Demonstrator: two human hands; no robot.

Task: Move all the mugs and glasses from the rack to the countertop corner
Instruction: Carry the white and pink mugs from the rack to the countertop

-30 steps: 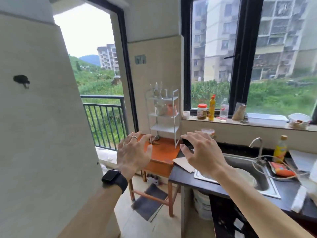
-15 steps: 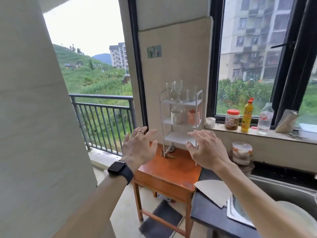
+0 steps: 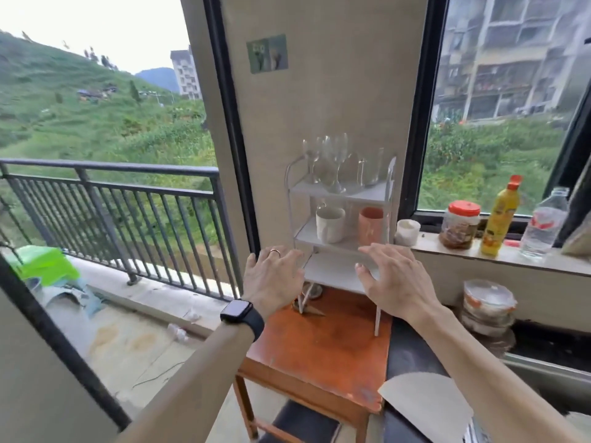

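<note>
While both hands hover spread and empty, rack [image 3: 340, 219] stands just beyond fingertips; white mug [image 3: 330, 224] above-ahead of left hand [image 3: 271, 279], pink mug [image 3: 371, 225] nearer right hand [image 3: 391, 278]; glasses [image 3: 332, 163] upright, higher.

We saw a white three-tier rack [image 3: 339, 199] standing on a small orange-brown wooden table [image 3: 323, 343], beyond our spread fingertips. On its top shelf, well above our fingers, stood several stemmed wine glasses [image 3: 332, 161] and what looked like a clear tumbler [image 3: 371, 167], though glare blurred it. The middle shelf, just above our fingertips, carried a white mug [image 3: 330, 224] and a pink mug [image 3: 371, 225] side by side. The bottom shelf lay level with our fingers, between our two hands. Below our palms, a small brown scrap [image 3: 311, 310] lay on the tabletop beside the rack's front leg.
</note>
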